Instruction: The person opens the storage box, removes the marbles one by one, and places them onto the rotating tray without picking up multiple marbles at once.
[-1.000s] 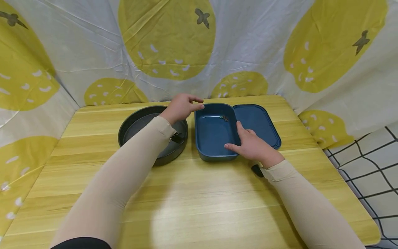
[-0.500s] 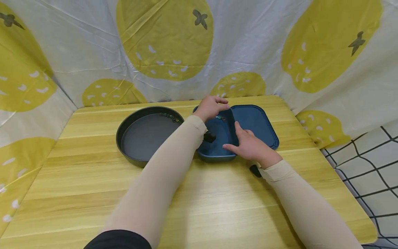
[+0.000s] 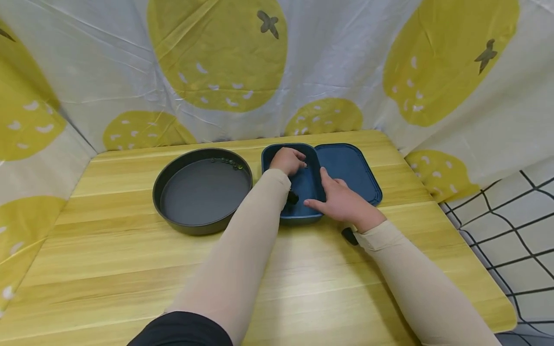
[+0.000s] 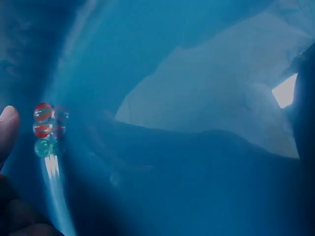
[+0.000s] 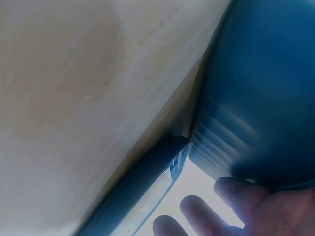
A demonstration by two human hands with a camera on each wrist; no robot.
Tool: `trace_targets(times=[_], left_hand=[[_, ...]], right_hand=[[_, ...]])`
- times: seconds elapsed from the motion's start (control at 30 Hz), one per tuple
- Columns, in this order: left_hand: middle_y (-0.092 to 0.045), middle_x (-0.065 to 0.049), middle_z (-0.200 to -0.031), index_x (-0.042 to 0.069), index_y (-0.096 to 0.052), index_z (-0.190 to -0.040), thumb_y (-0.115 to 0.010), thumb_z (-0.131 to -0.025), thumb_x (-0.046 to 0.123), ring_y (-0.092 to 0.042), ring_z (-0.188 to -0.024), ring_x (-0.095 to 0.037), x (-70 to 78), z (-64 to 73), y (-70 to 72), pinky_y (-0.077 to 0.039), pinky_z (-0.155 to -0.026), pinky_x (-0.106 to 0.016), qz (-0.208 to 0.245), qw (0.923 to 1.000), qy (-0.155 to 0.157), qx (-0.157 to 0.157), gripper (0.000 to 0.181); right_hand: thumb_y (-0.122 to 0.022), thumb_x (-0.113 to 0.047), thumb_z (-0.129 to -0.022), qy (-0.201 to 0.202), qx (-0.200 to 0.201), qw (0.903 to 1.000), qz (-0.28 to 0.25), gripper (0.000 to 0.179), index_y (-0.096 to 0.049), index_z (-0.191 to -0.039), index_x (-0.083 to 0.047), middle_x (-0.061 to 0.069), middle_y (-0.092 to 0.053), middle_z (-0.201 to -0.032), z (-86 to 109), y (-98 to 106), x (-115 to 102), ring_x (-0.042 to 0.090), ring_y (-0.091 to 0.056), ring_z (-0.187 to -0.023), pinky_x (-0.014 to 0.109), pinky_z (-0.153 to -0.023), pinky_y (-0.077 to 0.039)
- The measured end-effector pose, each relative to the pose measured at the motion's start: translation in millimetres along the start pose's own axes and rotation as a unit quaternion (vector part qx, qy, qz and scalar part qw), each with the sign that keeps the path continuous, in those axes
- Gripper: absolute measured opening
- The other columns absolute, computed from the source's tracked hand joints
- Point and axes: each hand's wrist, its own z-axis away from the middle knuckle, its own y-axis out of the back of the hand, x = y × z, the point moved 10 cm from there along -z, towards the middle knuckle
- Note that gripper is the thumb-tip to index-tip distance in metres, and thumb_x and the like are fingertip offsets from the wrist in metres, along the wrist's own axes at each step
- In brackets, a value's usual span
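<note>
A blue rectangular box [image 3: 303,219] stands on the table, and my left hand [image 3: 287,161] reaches down inside its far part. In the left wrist view, several glass marbles [image 4: 43,129], red-striped and green, lie along the box's inner edge. A fingertip [image 4: 9,125] of that hand is just beside them, apart, and no marble shows between the fingers. My right hand [image 3: 346,199] holds the box's right wall, the thumb over the rim and the fingers [image 5: 238,194] along the outside. A round dark pan [image 3: 203,192] holds several small marbles [image 3: 235,166] at its far right.
A flat blue lid [image 3: 348,168] lies to the right of the box, close against it. The wooden table [image 3: 130,269] ends at a printed curtain [image 3: 225,53] behind. Black wire grid [image 3: 515,250] stands beyond the table's right edge.
My left hand has moved right, from beside the pan to over the box, and then down into it. My right hand has stayed at the box's right wall.
</note>
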Motion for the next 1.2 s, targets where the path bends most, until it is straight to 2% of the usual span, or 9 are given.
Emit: trace_targets(times=[0.13,0.3,0.6,0.8,0.97,1.2], left_hand=[[-0.075,0.002,-0.132,0.023,-0.075,-0.135,-0.073,-0.101,0.022,-0.065,-0.130,-0.020,-3.4,-4.6,-1.8,-0.053,-0.111,-0.039,-0.021,0.9998,-0.003,-0.001,0.034],[-0.075,0.004,-0.131,0.024,-0.074,-0.136,-0.073,-0.101,0.022,-0.064,-0.129,-0.019,-4.9,-5.3,-3.6,-0.052,-0.111,-0.038,-0.045,0.9990,-0.005,-0.003,0.035],[-0.075,0.005,-0.130,0.024,-0.079,-0.128,-0.074,-0.100,0.022,-0.066,-0.124,-0.018,-0.6,9.3,-3.8,-0.052,-0.111,-0.039,-0.055,0.9984,-0.008,0.002,0.028],[-0.075,0.006,-0.129,0.025,-0.081,-0.124,-0.075,-0.099,0.026,-0.066,-0.123,-0.018,4.3,14.0,-10.0,-0.051,-0.111,-0.039,-0.061,0.9981,-0.006,0.001,0.025],[-0.077,0.006,-0.124,0.023,-0.083,-0.118,-0.076,-0.099,0.025,-0.067,-0.119,-0.018,10.8,21.5,-13.2,-0.052,-0.109,-0.040,-0.075,0.9970,-0.019,0.011,0.021],[-0.077,0.008,-0.121,0.025,-0.084,-0.116,-0.077,-0.098,0.029,-0.068,-0.114,-0.015,8.0,15.0,-14.0,-0.053,-0.108,-0.038,-0.090,0.9958,-0.015,0.005,0.019]], right_hand=[[-0.057,-0.072,-0.098,0.005,-0.001,1.0000,0.001,0.118,0.010,-0.168,-0.004,0.019,-0.005,-0.178,-2.2,-0.3,-3.4,0.049,-0.014,-0.160,0.066,-0.124,-0.029],[-0.056,-0.073,-0.098,0.008,-0.004,1.0000,-0.001,0.118,0.011,-0.168,-0.005,0.019,-0.004,-0.178,-3.4,-1.8,-5.6,0.049,-0.013,-0.160,0.066,-0.124,-0.029],[-0.056,-0.074,-0.097,0.006,-0.010,0.9999,-0.008,0.119,0.012,-0.168,-0.005,0.020,-0.003,-0.178,-2.1,-3.3,-6.3,0.049,-0.011,-0.161,0.067,-0.124,-0.028],[-0.056,-0.074,-0.097,0.003,-0.012,0.9999,-0.011,0.120,0.012,-0.168,-0.005,0.020,-0.003,-0.178,0.2,-3.4,-3.2,0.050,-0.011,-0.160,0.067,-0.124,-0.028],[-0.055,-0.076,-0.097,0.001,-0.007,1.0000,-0.003,0.121,0.012,-0.167,-0.004,0.021,-0.004,-0.177,0.0,-3.9,2.5,0.050,-0.012,-0.160,0.067,-0.124,-0.028],[-0.056,-0.075,-0.097,0.001,-0.004,1.0000,-0.002,0.121,0.012,-0.168,-0.004,0.021,-0.006,-0.177,-2.2,-2.6,0.2,0.050,-0.013,-0.160,0.068,-0.123,-0.029]])
